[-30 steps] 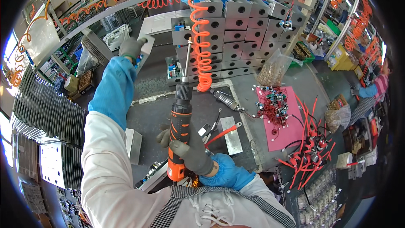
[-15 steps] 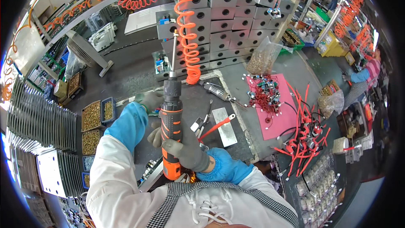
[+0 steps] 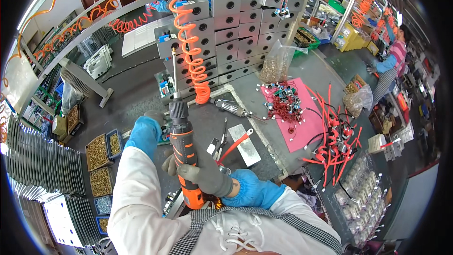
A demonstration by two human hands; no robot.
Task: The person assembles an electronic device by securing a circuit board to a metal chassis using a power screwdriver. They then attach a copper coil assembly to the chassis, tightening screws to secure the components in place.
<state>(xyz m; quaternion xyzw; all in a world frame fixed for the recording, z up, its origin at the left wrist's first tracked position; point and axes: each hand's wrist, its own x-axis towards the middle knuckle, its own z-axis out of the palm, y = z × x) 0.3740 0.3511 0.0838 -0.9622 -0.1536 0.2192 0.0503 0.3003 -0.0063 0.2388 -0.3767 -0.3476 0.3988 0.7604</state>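
My right hand (image 3: pixel 210 174), in a grey glove, is wrapped round the body of an orange and black electric screwdriver (image 3: pixel 183 144). The tool stands nearly upright in view, its long bit pointing away from me. My left hand (image 3: pixel 155 116), also gloved, reaches over the dark work surface beside a small green part (image 3: pixel 165 133); its fingers are mostly hidden. A red cable (image 3: pixel 236 146) with a metal lug lies right of the screwdriver. Alongside it are a flat light metal plate (image 3: pixel 244 145) and a thin black-handled tool (image 3: pixel 222 138).
Stacked metal housings (image 3: pixel 229 47) form a wall at the back, with an orange coiled hose (image 3: pixel 191 52) hanging before it. Wired parts (image 3: pixel 285 104) lie on a pink sheet (image 3: pixel 299 134); red cables (image 3: pixel 332 137) are farther right. Small brass parts (image 3: pixel 97 152) fill boxes at left. Another person (image 3: pixel 396 56) works at far right.
The view has shifted, so most things sit farther left. My left hand has drawn slightly away behind its sleeve. The screwdriver remains in my right hand.
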